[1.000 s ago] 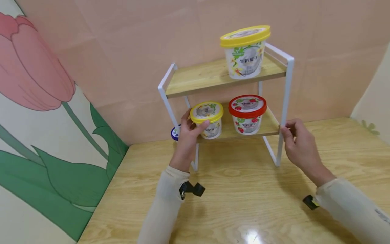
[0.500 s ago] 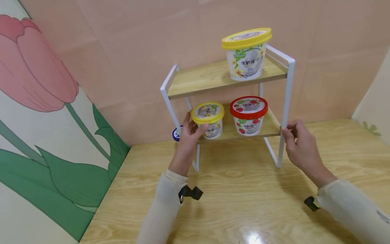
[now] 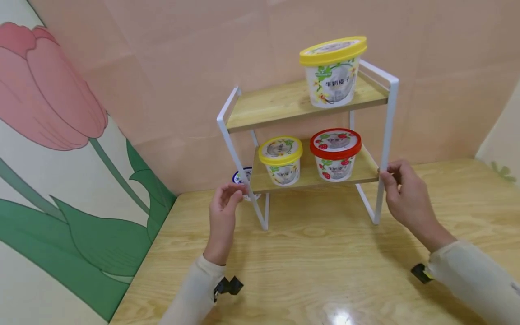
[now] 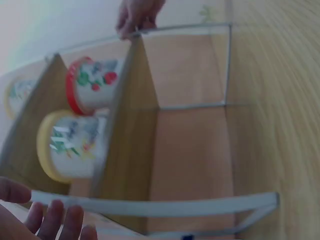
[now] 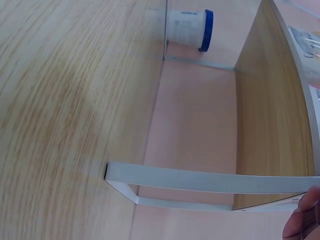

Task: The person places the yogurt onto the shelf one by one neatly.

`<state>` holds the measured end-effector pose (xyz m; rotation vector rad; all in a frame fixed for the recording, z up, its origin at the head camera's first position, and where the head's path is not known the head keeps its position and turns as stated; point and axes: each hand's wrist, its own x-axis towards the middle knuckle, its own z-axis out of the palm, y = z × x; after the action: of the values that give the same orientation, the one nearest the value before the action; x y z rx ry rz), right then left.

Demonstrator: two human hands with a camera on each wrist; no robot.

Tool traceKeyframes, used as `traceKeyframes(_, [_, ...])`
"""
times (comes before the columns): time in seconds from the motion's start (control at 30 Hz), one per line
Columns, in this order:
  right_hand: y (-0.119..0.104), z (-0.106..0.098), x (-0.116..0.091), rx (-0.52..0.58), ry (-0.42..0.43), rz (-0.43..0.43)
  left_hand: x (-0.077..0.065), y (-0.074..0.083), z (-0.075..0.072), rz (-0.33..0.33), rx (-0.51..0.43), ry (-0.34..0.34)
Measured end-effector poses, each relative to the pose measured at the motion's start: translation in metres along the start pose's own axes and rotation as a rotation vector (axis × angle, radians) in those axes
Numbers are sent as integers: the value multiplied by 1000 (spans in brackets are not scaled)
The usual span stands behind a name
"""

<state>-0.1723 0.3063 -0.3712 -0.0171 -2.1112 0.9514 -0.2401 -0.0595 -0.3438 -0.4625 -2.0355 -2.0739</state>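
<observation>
A two-tier shelf rack (image 3: 264, 106) with wooden boards and white metal legs stands on the table. A large yellow-lidded tub (image 3: 333, 86) sits at the right of its upper board. On the lower board, a smaller yellow-lidded tub (image 3: 285, 174) stands left of a red-lidded tub (image 3: 336, 169). My left hand (image 3: 221, 221) is beside the rack's left leg, holding nothing, its fingers loosely bent; in the left wrist view its fingers (image 4: 52, 220) are close to the white bar. My right hand (image 3: 410, 201) pinches the right front leg around lower-board height.
A blue-lidded tub (image 5: 187, 27) stands on the table (image 3: 308, 266) just beyond the rack's left side, partly hidden by the leg in the head view. A pinkish backdrop (image 3: 183, 67) rises behind, and a wall with a painted tulip (image 3: 61, 95) is at the left.
My left hand has let go of the smaller yellow-lidded tub and drawn back left and down. That tub now stands alone on the lower board. My right hand stays at the leg.
</observation>
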Motion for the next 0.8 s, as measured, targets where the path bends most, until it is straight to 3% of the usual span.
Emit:
traceKeyframes(0.07, [1,0,-1,-1,-3,8,6,-10,-3,-79,3,14])
traceKeyframes(0.23, [2,0,-2,-4,-2,10,21,-40,-8,-199,60,18])
traceKeyframes(0.57, [1,0,-1,-7,2,-5,47,-85,-24,-294,192,99])
traceKeyframes(0.8, [1,0,-1,-19,-2,-2,60,-105,-28,-333,232,122])
